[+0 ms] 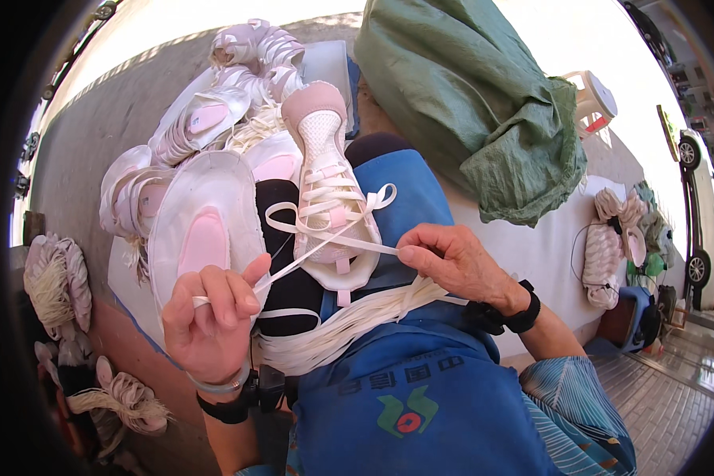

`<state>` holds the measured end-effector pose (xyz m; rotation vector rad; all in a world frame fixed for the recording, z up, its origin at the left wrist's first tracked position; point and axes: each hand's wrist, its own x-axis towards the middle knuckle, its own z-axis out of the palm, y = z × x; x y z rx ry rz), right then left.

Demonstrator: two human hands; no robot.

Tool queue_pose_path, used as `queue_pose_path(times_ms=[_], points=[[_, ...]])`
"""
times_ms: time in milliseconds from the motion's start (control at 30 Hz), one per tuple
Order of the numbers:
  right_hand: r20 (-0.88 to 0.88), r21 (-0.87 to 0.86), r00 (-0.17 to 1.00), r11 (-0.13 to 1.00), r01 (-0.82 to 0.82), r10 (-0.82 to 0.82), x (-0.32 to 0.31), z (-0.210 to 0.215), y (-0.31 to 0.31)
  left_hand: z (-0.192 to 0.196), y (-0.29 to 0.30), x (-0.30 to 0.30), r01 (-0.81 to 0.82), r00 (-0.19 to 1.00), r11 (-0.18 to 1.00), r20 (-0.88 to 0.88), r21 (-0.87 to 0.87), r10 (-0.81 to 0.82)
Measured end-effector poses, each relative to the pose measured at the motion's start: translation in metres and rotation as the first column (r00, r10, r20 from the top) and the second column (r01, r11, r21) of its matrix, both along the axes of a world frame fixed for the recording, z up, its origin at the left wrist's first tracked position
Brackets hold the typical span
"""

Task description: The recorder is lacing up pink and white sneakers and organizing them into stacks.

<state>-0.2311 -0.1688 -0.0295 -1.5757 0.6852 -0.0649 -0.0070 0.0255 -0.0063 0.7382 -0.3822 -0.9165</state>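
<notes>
A pale pink sneaker (328, 184) lies on my lap over a blue apron (408, 373), toe pointing away. A flat white lace (309, 250) runs through its eyelets. My left hand (213, 316) is shut on one end of the lace, pulled out to the left. My right hand (451, 258) pinches the other end beside the sneaker's heel. A bundle of loose white laces (349, 324) lies across my lap just below the sneaker. Both wrists wear black bands.
A heap of matching pink and white sneakers (214, 127) is piled ahead on the left. A large green sack (484, 103) stands ahead on the right. More lace bundles lie at left (51, 282) and on a white sheet at right (607, 246). Cars stand at the far right.
</notes>
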Motion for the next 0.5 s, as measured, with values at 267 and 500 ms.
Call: queue_pose_path(times_ms=[267,500], points=[[-0.063,-0.701,0.997,0.709,-0.078,0.047,0.034,-0.004,0.012,0.002,-0.005,-0.001,0.108,0.952,0.980,0.265,0.168,-0.151],[-0.052,-0.659,0.998,0.749,-0.069,0.046,0.033,-0.012,0.009,0.000,0.011,0.011,0.013,0.938,0.928,0.317,0.373,-0.141]])
